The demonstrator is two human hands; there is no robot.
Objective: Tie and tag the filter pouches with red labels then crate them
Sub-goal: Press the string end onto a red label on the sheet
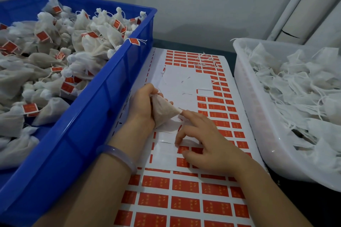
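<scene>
Fingers of the left hand curl tightly around a small filter pouch, holding it just above a label sheet with its pale pointed end aimed to the right. That wrist wears a translucent lilac bracelet. Beside it, the right hand lies relaxed with its fingers spread apart: the forefinger reaches out so that its tip meets the white corner of the pouch, while the other fingers bend down and rest on the sheet among the red labels. Rows of these labels, each with tiny gold marks too small to read, cover the sheet, and a large bare white patch shows in its middle where labels are gone. A few thin paper strips lie loose near the sheet's far end. To the left, touching the sheet's edge, stands a blue crate heaped with tagged pouches (each knotted at the neck, many with a red label on a string). To the right sits a white bin piled with untagged pouches, their white strings tangled. A plain grey wall rises behind everything.
</scene>
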